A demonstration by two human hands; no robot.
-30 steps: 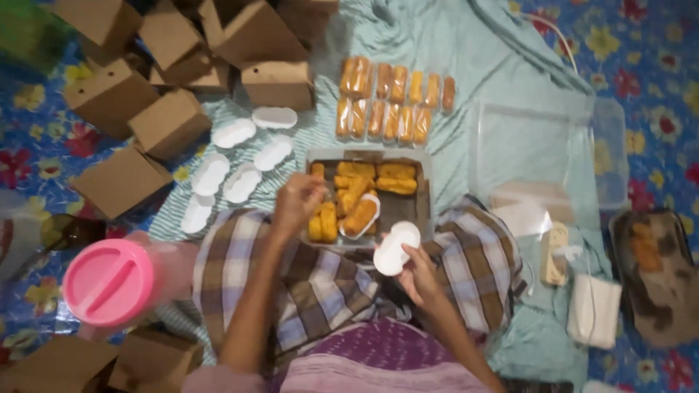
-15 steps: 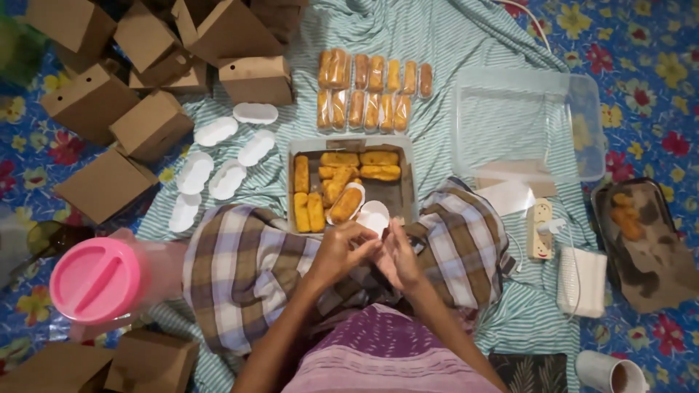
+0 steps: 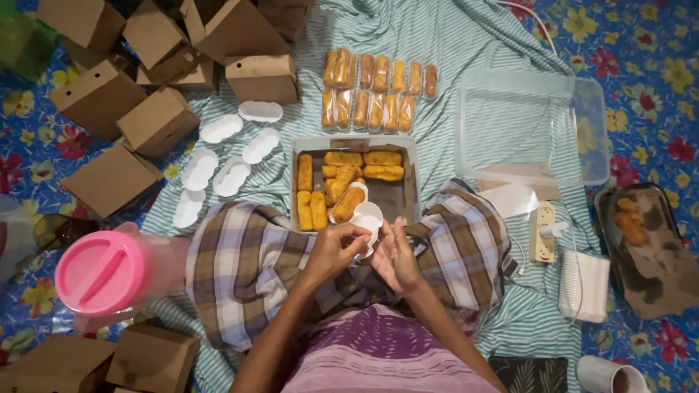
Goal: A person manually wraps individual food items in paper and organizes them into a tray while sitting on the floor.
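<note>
A striped green cloth [image 3: 451, 44] covers a flowery blue floor mat [image 3: 641, 44]. Brown boxes [image 3: 156, 120] sit at the top left, near empty white paper cups [image 3: 222, 129]. A tray [image 3: 397, 196] holds yellow fried snacks [image 3: 353, 171]. Just below it, the left hand [image 3: 336, 249] and right hand [image 3: 397, 256] meet, both pinching one white paper cup [image 3: 366, 218]. A pink lid [image 3: 100, 271] is at the left
</note>
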